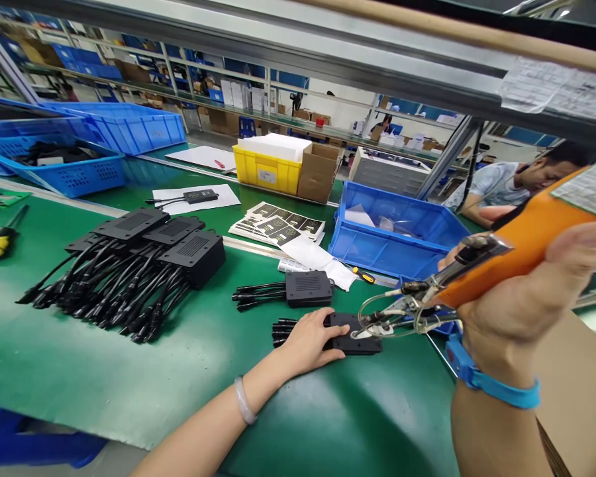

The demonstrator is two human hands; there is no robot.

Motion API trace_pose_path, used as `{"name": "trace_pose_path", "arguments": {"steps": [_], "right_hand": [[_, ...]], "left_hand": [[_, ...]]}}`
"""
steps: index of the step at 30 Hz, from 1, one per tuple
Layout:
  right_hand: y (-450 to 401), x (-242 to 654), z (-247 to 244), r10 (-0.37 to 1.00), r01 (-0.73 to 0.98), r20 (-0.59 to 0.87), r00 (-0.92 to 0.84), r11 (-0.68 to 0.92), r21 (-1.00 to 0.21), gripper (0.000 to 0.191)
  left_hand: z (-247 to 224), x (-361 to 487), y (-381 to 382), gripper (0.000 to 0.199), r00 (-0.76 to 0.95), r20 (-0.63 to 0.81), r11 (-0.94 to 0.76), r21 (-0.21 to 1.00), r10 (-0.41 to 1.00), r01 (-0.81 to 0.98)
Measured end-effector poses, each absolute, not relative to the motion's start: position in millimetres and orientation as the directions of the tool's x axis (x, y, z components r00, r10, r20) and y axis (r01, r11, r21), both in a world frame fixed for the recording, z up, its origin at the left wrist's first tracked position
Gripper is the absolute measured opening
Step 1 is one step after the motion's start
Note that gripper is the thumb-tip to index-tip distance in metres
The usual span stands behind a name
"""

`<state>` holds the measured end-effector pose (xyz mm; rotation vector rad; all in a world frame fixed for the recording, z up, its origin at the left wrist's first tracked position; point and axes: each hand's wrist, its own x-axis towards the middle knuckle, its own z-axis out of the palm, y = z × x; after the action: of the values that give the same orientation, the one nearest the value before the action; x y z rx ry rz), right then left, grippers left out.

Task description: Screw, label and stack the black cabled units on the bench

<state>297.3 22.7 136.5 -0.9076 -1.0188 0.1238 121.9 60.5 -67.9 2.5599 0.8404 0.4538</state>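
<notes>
My left hand [310, 341] presses down on a black plastic box [340, 344] lying flat on the green bench, its thumb and fingers gripping the near end. Short black cables [281, 331] stick out of that box to the left. In my right hand [521, 298] is an orange power screwdriver [519, 238], tilted so that its metal tip meets the top of the box. Just beyond lies a second black box [308, 289] with cables. To the left, several more such boxes [196, 255] are stacked, their cables bunched toward me.
A blue bin [397, 245] with small bags stands behind. Printed label sheets [278, 224] lie beside it, near a yellow box [267, 173] of paper. Blue crates [129, 129] sit back left; a yellow-handled screwdriver [0, 240] lies far left. Another person [511, 182] sits back right.
</notes>
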Motion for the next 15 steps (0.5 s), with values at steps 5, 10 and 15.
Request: {"name": "trace_pose_path", "arguments": {"steps": [5,10,15], "right_hand": [[26,295,113,0.517,0.264,0.618,0.592,0.6,-0.755,0.048],[29,292,81,0.566,0.237,0.556,0.609,0.54,-0.808,0.043],[29,290,69,0.563,0.272,0.579,0.589,0.537,-0.798,0.041]], "left_hand": [[-66,123,60,0.053,0.765,0.168,-0.733,0.471,0.621,0.492],[-64,123,60,0.052,0.77,0.164,-0.736,0.465,0.617,0.492],[-63,123,60,0.052,0.77,0.157,-0.733,0.468,0.618,0.493]]}}
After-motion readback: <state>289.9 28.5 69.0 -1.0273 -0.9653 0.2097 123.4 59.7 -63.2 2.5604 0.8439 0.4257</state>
